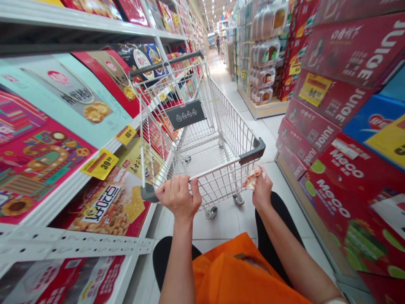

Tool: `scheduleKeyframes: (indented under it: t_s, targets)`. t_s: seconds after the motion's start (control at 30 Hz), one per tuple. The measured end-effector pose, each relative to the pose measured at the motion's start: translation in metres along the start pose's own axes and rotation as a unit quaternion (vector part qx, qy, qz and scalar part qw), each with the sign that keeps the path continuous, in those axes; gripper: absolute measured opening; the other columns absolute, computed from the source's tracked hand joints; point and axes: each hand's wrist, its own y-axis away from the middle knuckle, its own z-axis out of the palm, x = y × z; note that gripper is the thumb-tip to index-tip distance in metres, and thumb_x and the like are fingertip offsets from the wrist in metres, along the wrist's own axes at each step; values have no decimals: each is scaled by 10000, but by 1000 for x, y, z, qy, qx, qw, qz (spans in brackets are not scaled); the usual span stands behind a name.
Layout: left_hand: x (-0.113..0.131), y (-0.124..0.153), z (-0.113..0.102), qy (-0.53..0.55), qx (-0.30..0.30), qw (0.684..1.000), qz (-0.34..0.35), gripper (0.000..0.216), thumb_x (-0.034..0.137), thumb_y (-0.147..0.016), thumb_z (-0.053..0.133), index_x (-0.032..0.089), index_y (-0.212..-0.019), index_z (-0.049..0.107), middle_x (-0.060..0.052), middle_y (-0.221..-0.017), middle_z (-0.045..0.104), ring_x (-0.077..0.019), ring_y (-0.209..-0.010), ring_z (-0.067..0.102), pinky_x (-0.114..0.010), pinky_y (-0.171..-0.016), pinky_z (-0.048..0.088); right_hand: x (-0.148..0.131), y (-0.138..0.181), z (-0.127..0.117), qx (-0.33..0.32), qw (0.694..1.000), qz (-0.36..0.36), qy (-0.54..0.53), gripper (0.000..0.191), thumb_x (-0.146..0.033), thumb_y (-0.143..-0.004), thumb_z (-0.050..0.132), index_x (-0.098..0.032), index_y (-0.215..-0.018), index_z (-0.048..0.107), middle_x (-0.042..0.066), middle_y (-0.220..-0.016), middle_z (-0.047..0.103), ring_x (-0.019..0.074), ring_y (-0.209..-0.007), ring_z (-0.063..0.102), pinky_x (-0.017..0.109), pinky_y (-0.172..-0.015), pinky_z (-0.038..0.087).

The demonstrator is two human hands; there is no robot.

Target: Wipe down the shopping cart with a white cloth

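Observation:
A metal shopping cart stands in front of me, its wire basket holding nothing I can see. My left hand is closed round the near top rail, close to the dark corner piece on the left. At the right, my right hand is closed on a small crumpled packet, pale with orange-red patches, beside the basket's near right corner. What is in the packet cannot be made out. A dark bar crosses the cart's far end, and a dark sign plate hangs below it.
Shelves on the left carry gift boxes and yellow price tags, close against the cart. Stacked red drink cartons line the right side. Farther off stands a pallet display of bottles. The tiled aisle runs ahead, with a distant person.

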Motion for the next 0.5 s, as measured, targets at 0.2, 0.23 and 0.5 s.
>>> scheduleKeyframes:
  t_s: [0.2, 0.23, 0.5]
  targets:
    - [-9, 6, -2, 15, -10, 1000, -8, 178, 328, -911, 505, 224, -769, 531, -23, -688, 556, -199, -684, 431, -393, -786, 252, 31, 14, 11, 103, 985, -103, 90, 349, -526, -883, 475, -255, -1101, 502, -9, -839, 608, 116, -650, 625, 240, -560, 526]
    - [-10, 6, -3, 15, -10, 1000, -6, 176, 326, -910, 506, 225, -768, 529, -21, -684, 552, -199, -683, 428, -392, -783, 251, 39, 17, 14, 99, 978, -137, 121, 339, -510, -909, 423, -265, -1134, 487, 12, -889, 613, 126, -691, 632, 249, -578, 532]
    - [-13, 6, -12, 1, -9, 1000, 13, 205, 337, -929, 488, 225, -761, 526, -17, -669, 531, -201, -693, 418, -384, -766, 258, 94, 64, 31, -86, 905, -302, 288, 327, -393, -948, 330, -247, -1217, 445, 96, -990, 588, 206, -862, 610, 318, -659, 521]
